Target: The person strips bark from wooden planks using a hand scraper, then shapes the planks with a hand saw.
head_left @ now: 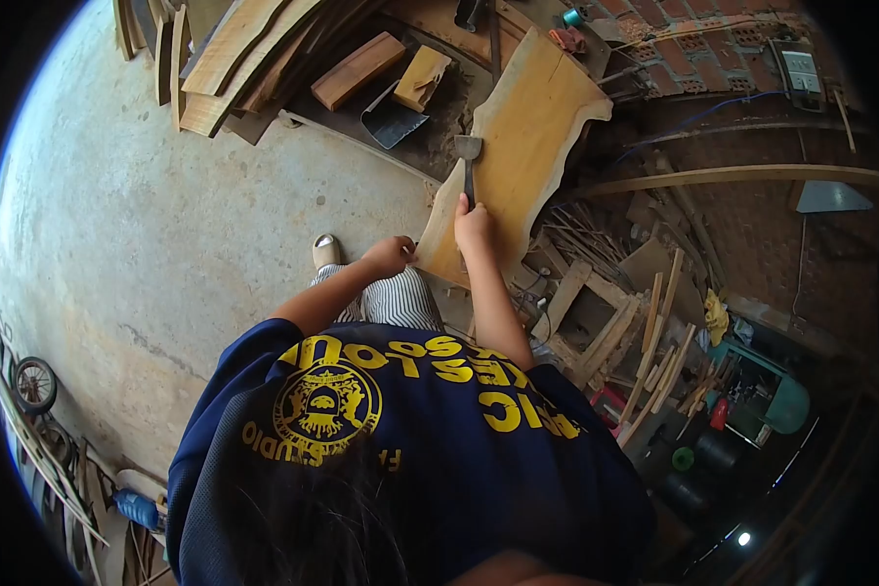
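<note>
My right hand, at frame centre, is closed around a chisel whose blade lies against the slab, which runs toward the upper centre. My left hand, fingers curled, grips the slab's lower left edge.

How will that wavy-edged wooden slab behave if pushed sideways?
Probably stiff: the slab looks like thick solid wood. Likely heavy, being wide and long. It seems propped on end, left hand gripping its edge, right hand holding a chisel to it, so it may tip.
</note>
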Demonstrator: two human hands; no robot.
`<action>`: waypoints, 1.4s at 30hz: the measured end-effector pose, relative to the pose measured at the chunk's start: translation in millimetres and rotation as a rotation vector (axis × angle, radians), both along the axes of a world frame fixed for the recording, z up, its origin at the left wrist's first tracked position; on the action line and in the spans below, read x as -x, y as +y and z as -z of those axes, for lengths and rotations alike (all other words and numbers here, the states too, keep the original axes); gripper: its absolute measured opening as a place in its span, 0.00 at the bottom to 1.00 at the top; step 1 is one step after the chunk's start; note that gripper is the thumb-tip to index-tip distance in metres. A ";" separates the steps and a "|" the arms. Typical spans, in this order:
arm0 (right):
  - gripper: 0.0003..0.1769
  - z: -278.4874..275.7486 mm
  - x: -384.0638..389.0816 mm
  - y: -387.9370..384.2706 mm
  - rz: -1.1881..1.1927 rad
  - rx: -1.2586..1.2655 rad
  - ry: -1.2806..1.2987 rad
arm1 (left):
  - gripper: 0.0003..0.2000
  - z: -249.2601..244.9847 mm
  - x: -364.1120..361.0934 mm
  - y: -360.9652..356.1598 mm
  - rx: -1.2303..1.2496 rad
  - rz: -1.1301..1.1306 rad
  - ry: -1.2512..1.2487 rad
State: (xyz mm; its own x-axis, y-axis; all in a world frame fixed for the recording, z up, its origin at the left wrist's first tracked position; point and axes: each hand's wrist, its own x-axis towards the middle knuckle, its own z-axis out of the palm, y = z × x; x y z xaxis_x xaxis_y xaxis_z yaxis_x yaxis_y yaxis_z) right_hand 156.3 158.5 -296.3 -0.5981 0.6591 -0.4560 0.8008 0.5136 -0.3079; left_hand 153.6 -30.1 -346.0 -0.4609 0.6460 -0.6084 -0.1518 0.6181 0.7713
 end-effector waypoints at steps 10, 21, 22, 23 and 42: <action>0.32 -19.8 -49.6 -48.3 -0.007 -0.060 0.003 | 0.15 2.4 -6.8 -6.5 -0.044 -0.048 -0.100; 0.31 -29.2 20.0 -32.9 0.016 -0.144 -0.098 | 0.17 -10.7 -3.0 -3.9 0.070 0.013 0.077; 0.31 -26.1 17.1 -34.5 0.037 -0.123 -0.084 | 0.17 -10.8 -2.8 -4.0 0.057 0.003 0.092; 0.31 -23.7 11.1 -37.2 0.035 -0.125 -0.082 | 0.18 -11.1 -1.9 -3.7 0.043 -0.008 0.109; 0.32 7.5 -9.7 -41.4 0.107 -0.055 0.021 | 0.18 0.4 -1.4 -19.9 0.084 0.247 0.179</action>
State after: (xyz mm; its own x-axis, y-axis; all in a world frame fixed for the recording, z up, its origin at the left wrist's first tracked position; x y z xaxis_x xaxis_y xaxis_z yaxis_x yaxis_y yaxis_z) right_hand 166.0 117.1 -303.8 -0.5322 0.7432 -0.4054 0.8455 0.4424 -0.2990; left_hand 155.0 -49.9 -346.5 -0.4008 0.7029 -0.5876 0.1444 0.6818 0.7172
